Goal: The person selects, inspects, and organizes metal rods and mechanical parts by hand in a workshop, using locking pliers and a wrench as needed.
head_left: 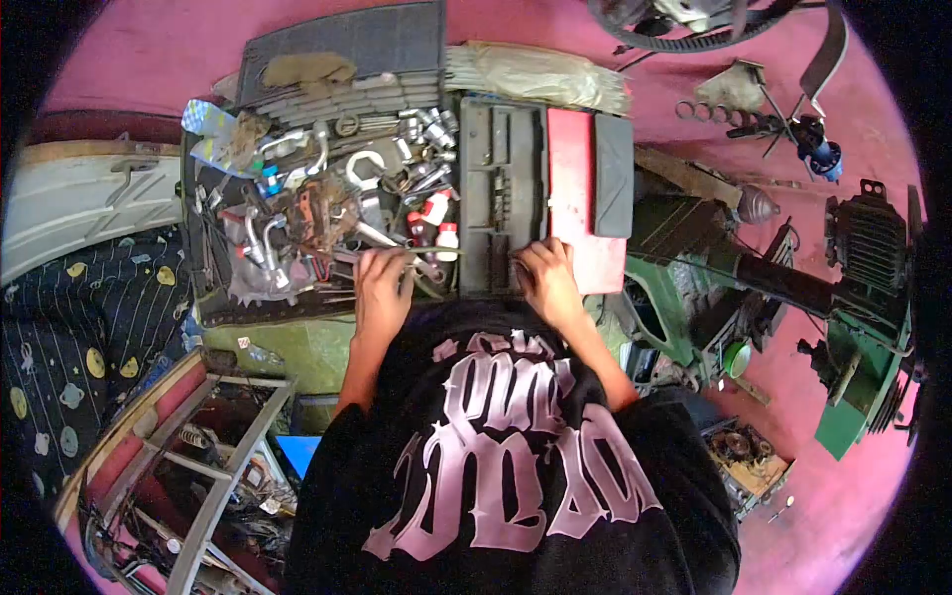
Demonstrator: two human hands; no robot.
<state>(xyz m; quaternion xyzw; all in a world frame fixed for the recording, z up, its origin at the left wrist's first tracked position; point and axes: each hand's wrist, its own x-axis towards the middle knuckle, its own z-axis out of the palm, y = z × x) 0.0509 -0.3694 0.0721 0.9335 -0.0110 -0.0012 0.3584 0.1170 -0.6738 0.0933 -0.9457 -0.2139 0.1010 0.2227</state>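
Observation:
My left hand [384,285] is at the front edge of a tool-filled tray, its fingers curled down among the tools. What lies under those fingers is hidden. Just past it are a metal wrench [379,234], a small white bottle with a red cap [447,243] and a dark red bottle [421,230]. My right hand [548,283] has its fingers bent over the front right edge of a black toolbox tray [478,268]. Beside that tray lies a red toolbox lid [572,178] with a dark grey panel [613,174].
Sockets [431,129], spanners and a bag of metal parts [263,258] crowd the left side. A dark grille panel [342,50] stands behind. Green machinery [674,297] is on the right, a metal frame [223,471] at lower left. A black belt [694,40] hangs at top right.

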